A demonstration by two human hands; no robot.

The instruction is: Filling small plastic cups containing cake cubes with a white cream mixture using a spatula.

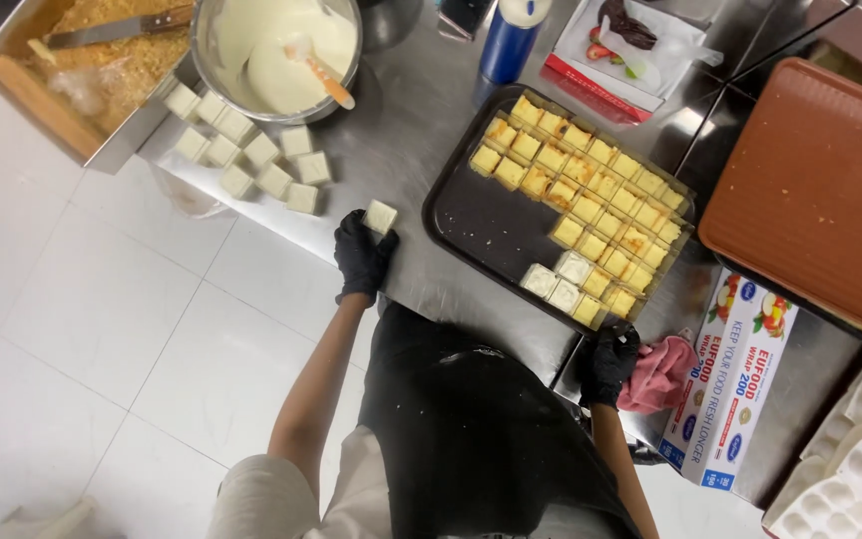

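A stainless-steel worktop point(421, 120) runs across a kitchen with a pale tiled floor point(82, 329), seen from straight above.

At far left sits a metal pan of golden crumbs point(102, 70) with a knife laid across it, and beside it a steel bowl of white cream point(276, 50) holding a spatula. Below the bowl a cluster of cream-coated cake cubes point(246, 160) stands on the steel.

The left hand point(361, 255), in a black glove, has its fingers closed around one cream-coated cube point(381, 216) at the counter's front edge, just right of that cluster. The cube looks light, soft and slick with cream. It would likely dent or slip under pressure, so a gentle pinch on opposite side faces, low on the block, seems the safest hold.

Further right a dark tray point(471, 215) carries rows of plain yellow cake cubes point(591, 190), with a few coated ones at its near corner.

The right hand point(608, 364), also gloved, rests at the counter edge touching a pink cloth point(658, 374). I cannot tell whether its fingers grip anything.

A box of cling film point(735, 379) lies beside the cloth, under a brown board point(810, 190).
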